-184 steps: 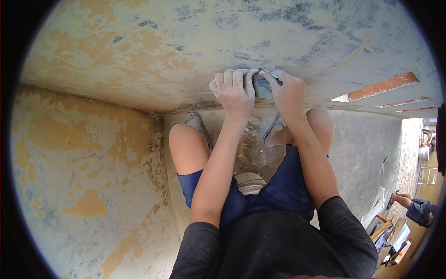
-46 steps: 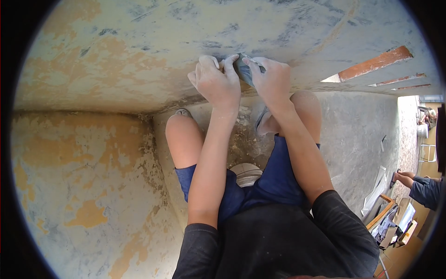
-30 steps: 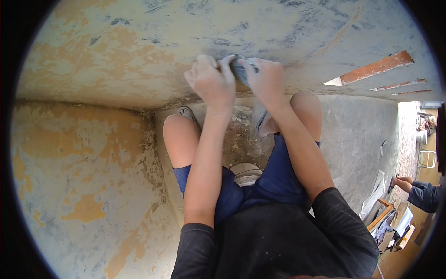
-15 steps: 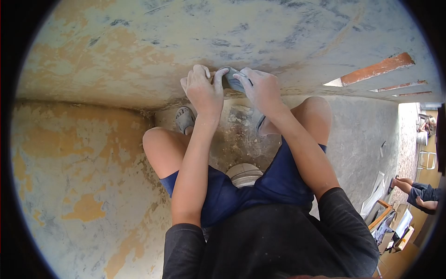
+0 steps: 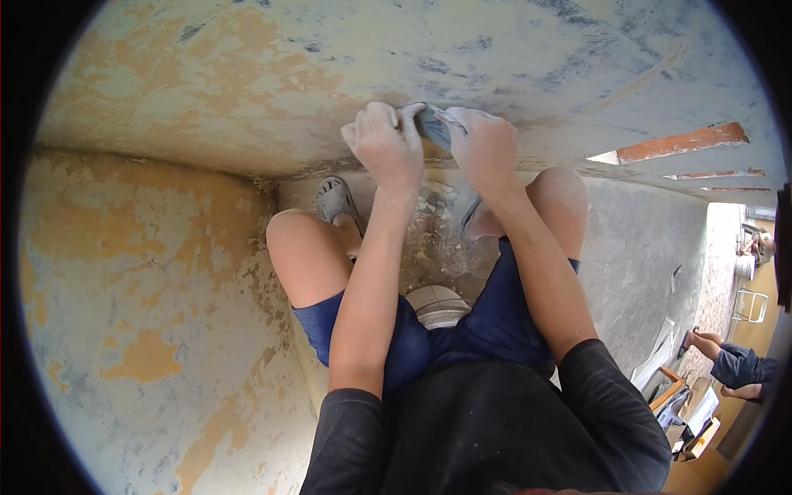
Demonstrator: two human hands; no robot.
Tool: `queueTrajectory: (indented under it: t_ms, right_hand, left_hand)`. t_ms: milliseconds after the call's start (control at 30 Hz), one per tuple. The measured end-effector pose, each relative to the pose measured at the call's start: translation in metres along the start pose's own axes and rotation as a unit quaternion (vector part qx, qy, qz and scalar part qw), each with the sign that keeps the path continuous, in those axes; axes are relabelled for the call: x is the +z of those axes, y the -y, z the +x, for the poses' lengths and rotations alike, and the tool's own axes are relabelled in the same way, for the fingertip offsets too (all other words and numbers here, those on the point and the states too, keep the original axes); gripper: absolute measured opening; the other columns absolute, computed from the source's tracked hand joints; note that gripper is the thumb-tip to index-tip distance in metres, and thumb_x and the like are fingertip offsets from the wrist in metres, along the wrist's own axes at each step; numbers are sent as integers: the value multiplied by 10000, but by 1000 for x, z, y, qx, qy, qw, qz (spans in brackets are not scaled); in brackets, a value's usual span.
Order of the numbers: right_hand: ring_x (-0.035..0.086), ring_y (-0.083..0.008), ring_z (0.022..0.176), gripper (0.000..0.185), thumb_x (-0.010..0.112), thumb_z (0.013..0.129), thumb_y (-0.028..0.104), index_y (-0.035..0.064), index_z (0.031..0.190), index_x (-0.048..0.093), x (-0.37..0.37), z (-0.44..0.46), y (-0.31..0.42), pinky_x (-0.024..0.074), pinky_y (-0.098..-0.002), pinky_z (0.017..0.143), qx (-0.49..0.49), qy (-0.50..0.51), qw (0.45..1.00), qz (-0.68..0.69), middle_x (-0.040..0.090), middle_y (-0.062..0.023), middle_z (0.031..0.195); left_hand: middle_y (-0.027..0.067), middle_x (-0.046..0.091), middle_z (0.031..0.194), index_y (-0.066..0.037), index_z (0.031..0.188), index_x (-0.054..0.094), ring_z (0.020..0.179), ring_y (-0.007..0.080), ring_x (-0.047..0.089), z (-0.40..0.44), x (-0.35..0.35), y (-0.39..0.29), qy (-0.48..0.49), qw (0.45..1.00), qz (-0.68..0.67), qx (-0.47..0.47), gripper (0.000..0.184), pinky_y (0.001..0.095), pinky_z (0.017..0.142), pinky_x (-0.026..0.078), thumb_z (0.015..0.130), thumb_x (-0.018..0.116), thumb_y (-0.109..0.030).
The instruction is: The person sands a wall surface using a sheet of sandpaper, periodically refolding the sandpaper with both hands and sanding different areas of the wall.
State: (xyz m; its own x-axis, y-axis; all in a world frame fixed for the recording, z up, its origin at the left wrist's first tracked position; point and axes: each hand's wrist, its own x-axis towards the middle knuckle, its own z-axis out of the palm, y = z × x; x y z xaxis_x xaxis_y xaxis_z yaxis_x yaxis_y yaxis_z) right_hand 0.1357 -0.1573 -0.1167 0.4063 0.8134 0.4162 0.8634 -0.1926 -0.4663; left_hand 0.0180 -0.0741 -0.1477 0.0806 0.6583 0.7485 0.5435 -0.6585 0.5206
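Observation:
A bent piece of grey sandpaper [image 5: 432,129] is stretched between my two dusty hands, close against the patchy wall [image 5: 272,99]. My left hand [image 5: 386,148] pinches its left edge between thumb and fingers, with the other fingers curled. On the opposite edge, my right hand [image 5: 485,150] grips it with thumb and fingertips. White powder coats both hands. The wall has yellowish patches under pale filler and dark smudges. The side of the sandpaper that faces the wall is hidden.
A second patchy wall [image 5: 140,305] meets the first in a corner at left. Beneath me is a white bucket [image 5: 437,307], on a stained concrete floor [image 5: 635,239]. Slots with brick-red edges [image 5: 685,143] cut the wall at right. Beyond are boards and boxes [image 5: 685,412] and another person [image 5: 734,367].
Both hands have moved slightly right in view with the sandpaper still between them. The view has shifted a little, and the other person's position has changed slightly.

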Motion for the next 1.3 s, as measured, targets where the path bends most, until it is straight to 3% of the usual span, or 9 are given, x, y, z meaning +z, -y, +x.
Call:
queueTrajectory:
  t_ms: [133, 300, 400, 600, 700, 1033, 1100, 1200, 1300]
  right_hand:
    - [728, -372, 777, 179, 693, 946, 212, 96, 1015, 810, 3, -1, -4, 562, -457, 714, 8, -20, 1000, -5, 749, -173, 850]
    - [729, -381, 776, 168, 684, 917, 158, 92, 995, 817, 8, 5, 5, 563, -460, 710, -28, -5, 999, -26, 751, -183, 865]
    - [731, -378, 798, 181, 669, 903, 129, 88, 1004, 814, -5, 1, -7, 566, -461, 723, -32, -29, 999, 4, 756, -173, 895]
    - [729, -371, 832, 195, 649, 913, 135, 105, 1027, 805, -3, 3, 1, 568, -462, 756, 34, 16, 999, -5, 760, -146, 907]
    - [726, -376, 793, 169, 666, 904, 127, 102, 983, 814, 3, 2, 6, 562, -457, 720, -13, -7, 1000, -14, 752, -164, 861]
    - [727, -370, 801, 188, 644, 908, 137, 106, 1001, 805, -2, 1, 3, 558, -464, 705, -4, 20, 999, -27, 750, -156, 866]
    - [727, -369, 800, 184, 642, 914, 141, 104, 983, 809, 4, 3, 12, 557, -462, 702, -18, 40, 999, -28, 744, -164, 844]
    - [730, -370, 800, 189, 642, 929, 160, 112, 977, 818, 3, 5, 6, 559, -459, 704, -36, 3, 999, 15, 742, -180, 839]
    - [730, -377, 799, 194, 644, 928, 163, 118, 995, 820, -12, 1, -17, 562, -462, 712, 13, 2, 1000, 10, 746, -186, 866]
  left_hand:
    - [40, 492, 718, -106, 763, 490, 681, 280, 497, 2, -1, -6, 7, 1000, -19, 16, 432, 411, 747, 325, 800, 907, -214]
    - [36, 530, 733, -106, 806, 516, 722, 271, 533, 9, -18, -3, 29, 997, 24, -62, 353, 420, 760, 362, 848, 848, -219]
    - [44, 523, 726, -109, 803, 512, 711, 275, 528, 5, -1, -16, 11, 1000, 5, -28, 358, 421, 753, 356, 852, 847, -227]
    - [55, 536, 736, -108, 810, 514, 716, 285, 531, 8, -7, -18, 24, 999, 3, -43, 359, 423, 764, 361, 847, 850, -229]
    - [57, 543, 735, -105, 814, 518, 725, 282, 542, 9, -14, -9, 25, 996, 27, -86, 349, 420, 769, 364, 853, 843, -224]
    - [59, 515, 706, -110, 801, 506, 693, 283, 525, 5, -4, -18, 25, 999, -9, -33, 365, 421, 760, 351, 832, 860, -195]
    - [59, 514, 707, -109, 803, 506, 696, 279, 526, 8, -16, -3, 13, 994, 41, -97, 366, 421, 757, 351, 831, 860, -197]
    - [57, 517, 709, -103, 796, 501, 691, 282, 524, 9, -13, -9, 31, 995, 41, -84, 380, 422, 756, 350, 825, 866, -207]
    - [54, 524, 711, -97, 798, 502, 685, 283, 524, -1, 11, -30, 18, 999, 5, -44, 391, 424, 753, 348, 821, 872, -221]
